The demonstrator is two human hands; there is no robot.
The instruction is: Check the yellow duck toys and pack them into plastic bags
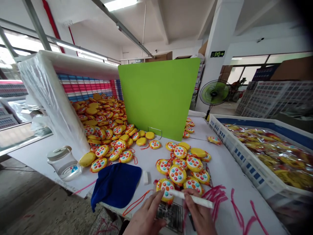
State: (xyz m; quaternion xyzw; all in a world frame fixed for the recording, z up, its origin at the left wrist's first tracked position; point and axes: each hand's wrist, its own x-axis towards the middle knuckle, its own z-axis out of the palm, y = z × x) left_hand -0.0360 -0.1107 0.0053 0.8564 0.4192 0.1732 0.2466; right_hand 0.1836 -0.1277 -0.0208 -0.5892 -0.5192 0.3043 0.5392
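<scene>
My left hand is at the front edge of the table, its fingers closed on the near side of a round yellow toy. The toy has a white face with red, orange and blue dots. A white pen-like stick is pinched in my right hand, its left end at the toy's face; whether it touches cannot be made out. Just beyond lies a cluster of similar toys, some face down. An orange cord loop is left of my left hand, near a blue cloth and a small white block.
A large heap of toys fills the left back. A green board stands upright behind. At left is a lidded clear jar; at right, a white crate holds bagged toys. Pink marks streak the table.
</scene>
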